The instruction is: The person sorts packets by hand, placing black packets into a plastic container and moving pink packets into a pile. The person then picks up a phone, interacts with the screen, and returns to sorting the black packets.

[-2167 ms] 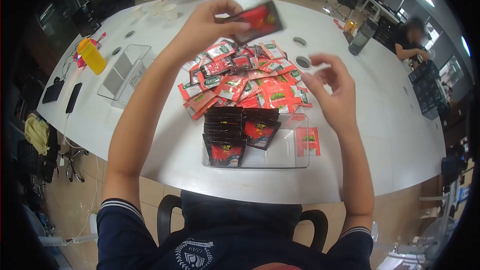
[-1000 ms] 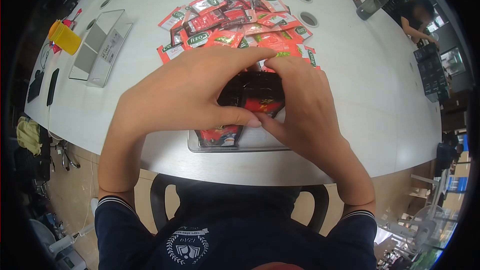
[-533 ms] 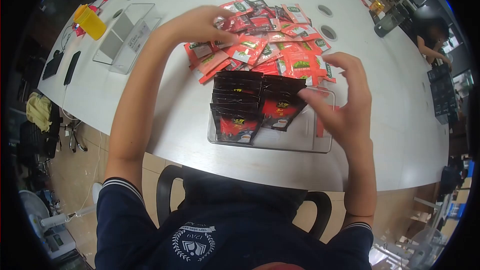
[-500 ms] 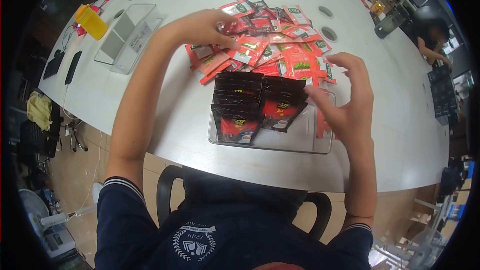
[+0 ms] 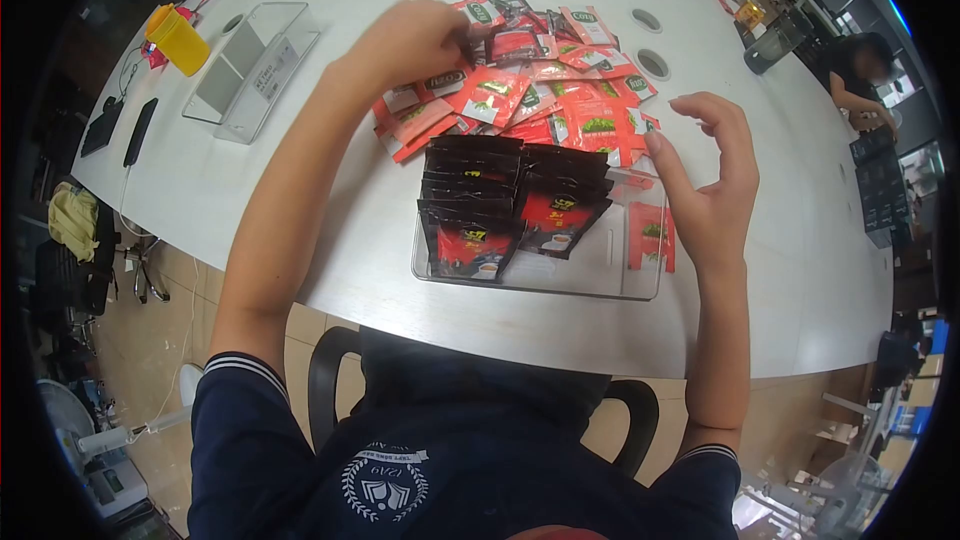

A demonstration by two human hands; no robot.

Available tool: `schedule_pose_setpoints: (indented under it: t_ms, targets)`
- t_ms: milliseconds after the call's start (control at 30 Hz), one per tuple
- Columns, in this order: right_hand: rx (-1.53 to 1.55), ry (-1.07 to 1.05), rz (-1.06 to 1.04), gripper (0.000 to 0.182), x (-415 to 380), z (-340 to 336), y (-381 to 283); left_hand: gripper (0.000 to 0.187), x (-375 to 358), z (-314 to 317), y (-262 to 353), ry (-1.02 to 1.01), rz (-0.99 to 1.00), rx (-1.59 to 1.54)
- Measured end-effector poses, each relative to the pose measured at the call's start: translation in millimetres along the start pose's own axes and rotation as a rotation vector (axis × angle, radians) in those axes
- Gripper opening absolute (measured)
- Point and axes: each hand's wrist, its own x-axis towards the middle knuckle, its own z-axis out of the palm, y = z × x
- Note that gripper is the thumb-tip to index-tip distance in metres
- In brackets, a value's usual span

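At the left edge of a pile of red and white sachets (image 5: 490,95), my left hand (image 5: 420,38) has its fingers curled down and drawn together. What sits between those fingertips is hidden behind the hand. My right hand (image 5: 715,165) is open, thumb and fingers spread, beside the pile's right edge with nothing in it. In front of the pile stands a clear plastic tray (image 5: 590,290). Two rows of black and red coffee sachets (image 5: 475,240) stand upright in its left and middle part. A red sachet (image 5: 650,235) lies by the tray's right end.
To the left stand a clear container (image 5: 285,75) with a white divider and a yellow cup (image 5: 178,40). Round cable holes (image 5: 652,64) open in the white table (image 5: 370,240). A dark jar (image 5: 775,45) is at the right, and a person (image 5: 862,85) is beyond the table's right edge.
My left hand has closed its fingers and shifted slightly left and up at the pile. My right hand has drawn a little right, away from the black sachets, still open.
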Motion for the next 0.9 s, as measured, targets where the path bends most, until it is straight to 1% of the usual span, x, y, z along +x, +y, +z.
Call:
schedule_pose_setpoints:
  t_ms: [67, 100, 133, 167, 233, 300, 333, 400, 433, 467, 500, 567, 600, 667, 700, 733, 767, 833, 867, 900]
  targets:
    - [0.005, 0.007, 0.012, 0.03, -2, 0, 4, 0.033, 0, -17, 8, 0.094, -0.003, 0.023]
    - [0.012, 0.013, 0.022, 0.031, -2, -1, 6, 0.031, -3, -32, 22, 0.079, -0.091, -0.04]
    - [0.019, 0.02, 0.032, 0.031, -2, -2, 7, 0.029, -3, -34, 26, 0.157, -0.058, -0.275]
    - [0.117, 0.0, 0.065, 0.033, -3, -3, 5, 0.027, -4, -36, 30, 0.234, -0.027, -0.512]
    - [0.312, -0.039, 0.126, 0.036, -2, -4, -1, 0.028, -16, -53, 67, 0.187, -0.058, -0.826]
    - [0.657, -0.046, 0.243, 0.036, -2, -1, -20, 0.038, -31, -67, 122, -0.099, 0.045, -1.176]
    - [0.829, -0.046, 0.304, 0.037, -4, 0, -28, 0.032, -36, -62, 138, -0.2, 0.142, -1.269]
    - [0.946, -0.065, 0.318, 0.035, -9, -5, -34, 0.027, -43, -56, 153, -0.295, 0.27, -1.345]
    - [1.004, -0.074, 0.324, 0.034, -12, -8, -34, 0.026, -44, -53, 156, -0.283, 0.301, -1.328]
    - [0.918, -0.137, 0.266, 0.034, -14, -15, -26, 0.028, -46, -50, 157, -0.224, 0.321, -1.26]
    - [0.896, -0.157, 0.249, 0.034, -15, -18, -25, 0.03, -48, -47, 158, -0.165, 0.337, -1.191]
    - [0.856, -0.189, 0.208, 0.036, -13, -26, -27, 0.038, -53, -41, 154, 0.037, 0.343, -0.94]
    - [0.823, -0.23, 0.205, 0.036, -13, -31, -26, 0.046, -55, -45, 158, -0.028, 0.262, -0.973]
    - [0.728, -0.182, 0.104, 0.036, -15, -26, -31, 0.048, -53, -41, 153, -0.017, 0.404, -0.88]
    - [0.702, -0.212, 0.106, 0.035, -14, -27, -31, 0.049, -53, -40, 148, -0.007, 0.471, -0.83]
    - [0.675, -0.241, 0.107, 0.035, -13, -28, -31, 0.054, -51, -46, 143, -0.105, 0.499, -0.741]
    - [0.648, -0.27, 0.107, 0.035, -13, -29, -31, 0.055, -48, -47, 138, -0.088, 0.528, -0.799]
    - [0.675, -0.382, 0.274, 0.031, -11, -34, -36, 0.064, -44, -49, 129, -0.06, 0.585, -0.916]
    - [0.648, -0.43, 0.411, 0.026, -10, -34, -41, 0.07, -43, -46, 120, -0.018, 0.507, -0.967]
    - [0.603, -0.475, 0.408, 0.025, -12, -32, -41, 0.079, -41, -43, 111, 0.025, 0.429, -1.02]
